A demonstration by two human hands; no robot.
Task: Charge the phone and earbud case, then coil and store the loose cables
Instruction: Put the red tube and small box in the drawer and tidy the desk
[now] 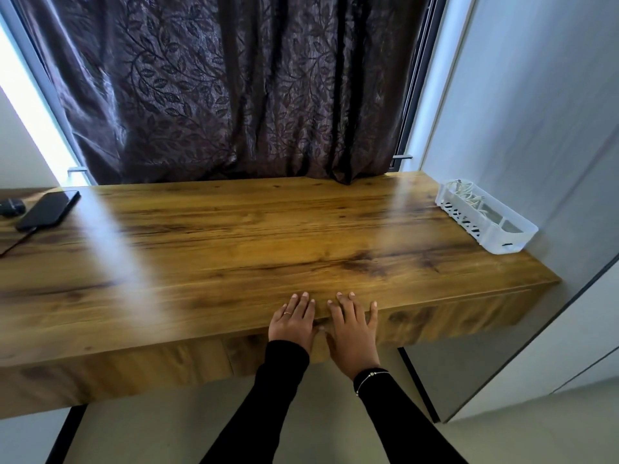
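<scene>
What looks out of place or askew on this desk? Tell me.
Nothing stands out. The phone lies flat at the far left with a cable plugged in, pale cables sit inside the white basket at the right, and both hands rest flat at the wooden desk's front edge.

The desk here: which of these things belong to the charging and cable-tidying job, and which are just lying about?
Part of the job:
- phone, far left, dark cable running from its near end
- white basket, far right, light cables inside
- left hand and right hand, flat on the desk edge

Just there:
- small dark object beside the phone, too cut off to identify
- curtain
</scene>
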